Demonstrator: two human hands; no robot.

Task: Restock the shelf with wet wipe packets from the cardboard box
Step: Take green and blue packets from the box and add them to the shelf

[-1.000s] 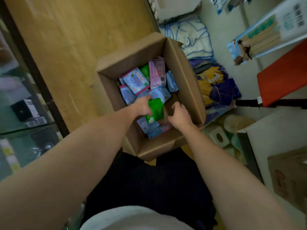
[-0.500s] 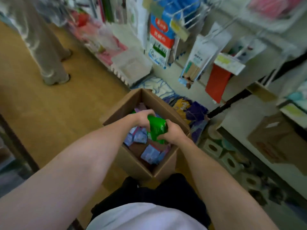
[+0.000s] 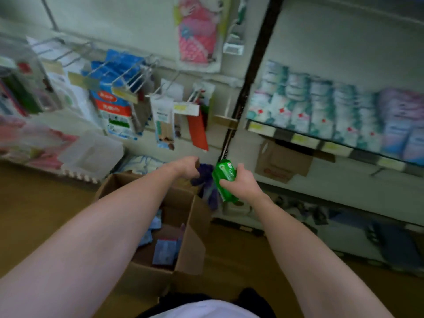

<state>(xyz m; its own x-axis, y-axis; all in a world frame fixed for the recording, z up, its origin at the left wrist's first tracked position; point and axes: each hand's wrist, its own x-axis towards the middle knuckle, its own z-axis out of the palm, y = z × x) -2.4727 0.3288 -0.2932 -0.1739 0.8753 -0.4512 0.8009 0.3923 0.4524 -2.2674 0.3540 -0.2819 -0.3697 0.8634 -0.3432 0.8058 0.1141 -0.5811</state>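
Note:
My right hand [image 3: 242, 183] grips a green wet wipe packet [image 3: 224, 177], held up above the right rim of the open cardboard box [image 3: 190, 251]. My left hand [image 3: 187, 167] hovers over the box's far side with fingers curled and nothing visible in them. Several blue and pink packets [image 3: 164, 251] lie inside the box. The shelf [image 3: 325, 144] at upper right carries rows of white and teal wipe packs [image 3: 305, 106], with purple packs at its far right.
Hooks [image 3: 128, 72] on the left wall hold hanging goods and price tags. A black upright post [image 3: 247, 88] divides the wall from the shelf unit. A second cardboard box [image 3: 280, 162] sits under the shelf. Dark goods lie on the bottom ledge. The floor is wood.
The green packet has left the box: both hands lifted it, then my left hand let go. My view has swung up from the box to the shelves.

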